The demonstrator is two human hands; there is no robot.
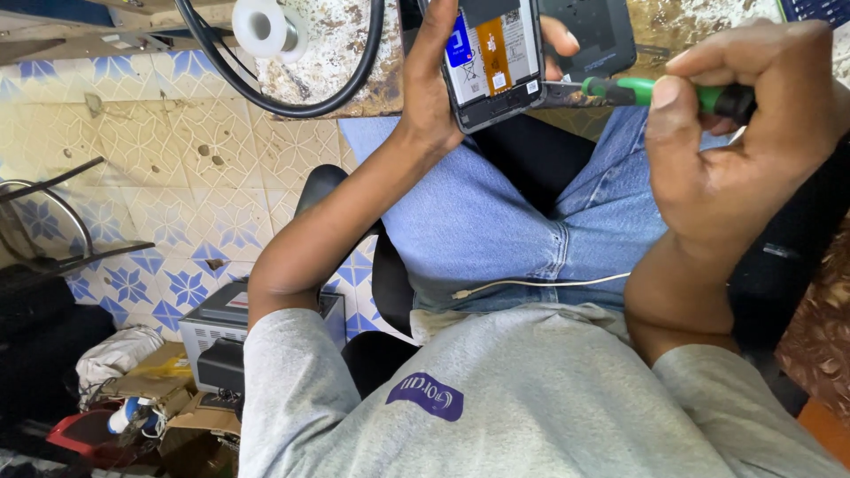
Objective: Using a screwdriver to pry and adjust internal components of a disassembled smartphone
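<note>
My left hand [436, 80] grips an opened phone [492, 62] with its back cover off, showing a white battery and an orange ribbon inside. It is held upright at the worn edge of the bench. My right hand [739, 133] is closed around a green and black screwdriver [660, 92]. Its metal tip points left and touches the phone's lower right edge. A dark back cover [591, 35] lies on the bench just behind the phone.
A black cable loop [292, 104] and a white spool [262, 26] lie on the stained bench top. My lap in blue jeans is below, with a white cable [540, 284] across it. On the tiled floor at left stand a grey box [221, 327] and clutter.
</note>
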